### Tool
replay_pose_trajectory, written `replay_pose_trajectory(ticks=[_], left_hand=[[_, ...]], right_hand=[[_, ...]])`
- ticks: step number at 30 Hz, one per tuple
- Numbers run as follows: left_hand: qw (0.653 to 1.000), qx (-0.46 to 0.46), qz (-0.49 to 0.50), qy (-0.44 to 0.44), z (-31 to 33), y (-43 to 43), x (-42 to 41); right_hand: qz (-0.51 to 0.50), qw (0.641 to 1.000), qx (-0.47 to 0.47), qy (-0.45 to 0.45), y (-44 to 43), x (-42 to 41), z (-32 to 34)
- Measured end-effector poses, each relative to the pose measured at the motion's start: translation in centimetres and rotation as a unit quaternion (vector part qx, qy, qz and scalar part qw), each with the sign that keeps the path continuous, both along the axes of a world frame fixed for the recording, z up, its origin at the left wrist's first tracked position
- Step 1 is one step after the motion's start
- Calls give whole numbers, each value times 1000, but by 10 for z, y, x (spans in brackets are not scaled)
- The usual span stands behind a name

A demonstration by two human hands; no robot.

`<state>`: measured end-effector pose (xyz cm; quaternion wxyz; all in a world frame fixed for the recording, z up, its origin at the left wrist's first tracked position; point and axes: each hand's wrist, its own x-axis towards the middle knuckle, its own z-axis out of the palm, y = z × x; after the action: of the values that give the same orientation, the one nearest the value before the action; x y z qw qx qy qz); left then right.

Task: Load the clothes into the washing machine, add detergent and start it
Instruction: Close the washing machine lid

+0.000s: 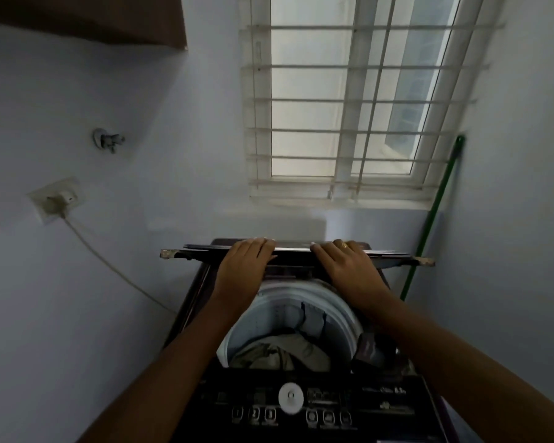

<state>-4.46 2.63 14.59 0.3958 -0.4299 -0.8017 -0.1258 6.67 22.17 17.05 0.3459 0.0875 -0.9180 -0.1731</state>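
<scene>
A dark top-load washing machine [192, 302] stands below me with its lid [295, 249] raised and seen edge-on at the back. The white drum [288, 295] is open and holds clothes [282, 351], olive and grey pieces bunched together. My left hand [243, 266] lies palm down on the lid's upper edge, left of centre, fingers stretched over it. My right hand [346, 266], with a ring on it, lies the same way right of centre. A control panel [365, 407] with a white dial [290, 397] and several buttons runs along the near side.
The machine sits in a corner between pale walls, under a barred window [359, 100]. A green pole [435, 212] leans in the right corner. On the left wall are a tap [108, 140] and a socket [56, 199] with a cord running down to the machine.
</scene>
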Motion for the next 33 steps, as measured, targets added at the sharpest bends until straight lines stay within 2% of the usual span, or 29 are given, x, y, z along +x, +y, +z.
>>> replay_pose_trajectory(ticks=[5, 11, 17, 23, 28, 33], left_hand=[[1000, -6, -9, 23, -14, -13, 28], [998, -58, 22, -1, -32, -20, 51], [996, -92, -9, 12, -55, -31, 61], [990, -138, -27, -17, -80, -40, 66], [985, -159, -5, -61, -110, -42, 67], [986, -155, -17, -54, -123, -42, 67]], right_hand=[[3, 1000, 25, -8, -12, 20, -17], [-2, 998, 25, -61, -21, 39, -39], [49, 996, 37, -70, -19, 52, -64], [65, 993, 53, -82, -20, 62, -96], [72, 991, 39, -102, -25, 66, -117], [75, 992, 33, -99, -28, 68, -129]])
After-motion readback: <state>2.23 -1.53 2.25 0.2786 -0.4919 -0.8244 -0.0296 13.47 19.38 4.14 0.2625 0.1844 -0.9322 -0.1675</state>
